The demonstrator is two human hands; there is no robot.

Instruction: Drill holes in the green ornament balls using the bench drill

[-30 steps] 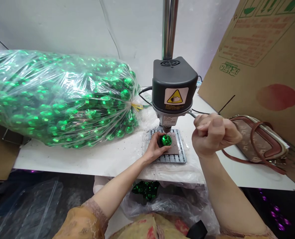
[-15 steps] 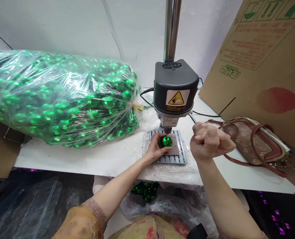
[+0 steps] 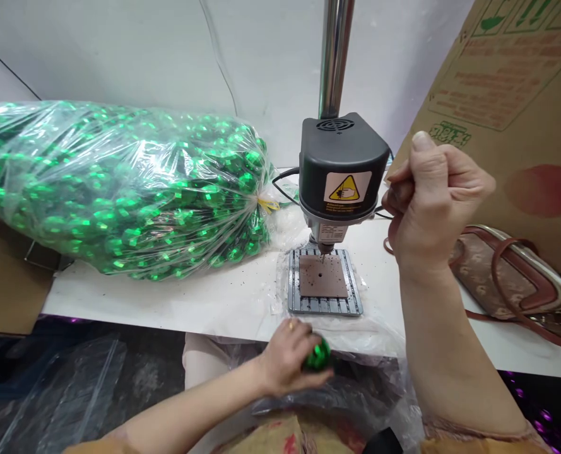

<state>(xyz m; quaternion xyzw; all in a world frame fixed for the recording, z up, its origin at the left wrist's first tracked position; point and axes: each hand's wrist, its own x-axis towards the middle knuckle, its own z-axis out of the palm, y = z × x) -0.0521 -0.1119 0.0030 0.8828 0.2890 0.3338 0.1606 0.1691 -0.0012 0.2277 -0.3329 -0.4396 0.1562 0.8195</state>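
My white table (image 3: 190, 306) stands by a pale wall (image 3: 142, 50). A big clear bag of shiny green balls (image 3: 119, 189) lies on the left. A cardboard box (image 3: 502, 101) and a handbag (image 3: 502, 277) are on the right. My left hand (image 3: 287, 356) now holds one green ball (image 3: 318, 355) by the near edge; before, it sat under the drill press (image 3: 344, 167). My right hand (image 3: 429, 195) went up, fingers curled; I can't tell around what.
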